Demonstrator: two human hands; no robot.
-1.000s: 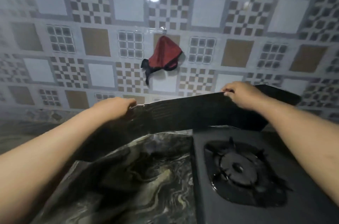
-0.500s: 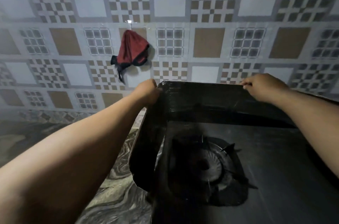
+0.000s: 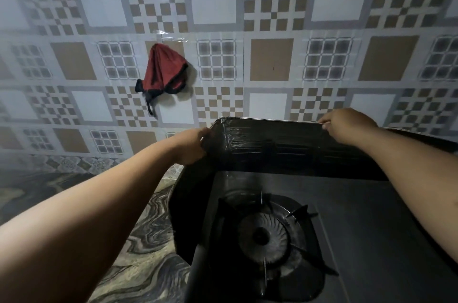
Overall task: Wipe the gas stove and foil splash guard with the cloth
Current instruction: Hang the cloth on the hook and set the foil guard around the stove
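Note:
A dark foil splash guard [image 3: 272, 146] stands folded round the back and left side of the black gas stove [image 3: 366, 223]. My left hand [image 3: 190, 146] grips the guard's top edge at its left corner fold. My right hand [image 3: 344, 124] pinches the top edge of the back panel further right. One burner [image 3: 262, 233] with its pan support shows at the stove's left. A red cloth with black trim [image 3: 163, 72] hangs from a hook on the tiled wall, up and left of my hands.
A marbled counter [image 3: 138, 265] runs to the left of the stove. The patterned tile wall [image 3: 272, 59] rises close behind the guard. The stove's right part is hidden under my right forearm.
The guard has swung from lying out to the left to standing folded round the stove's back and left side. Both hands stayed on its top edge and moved right with it.

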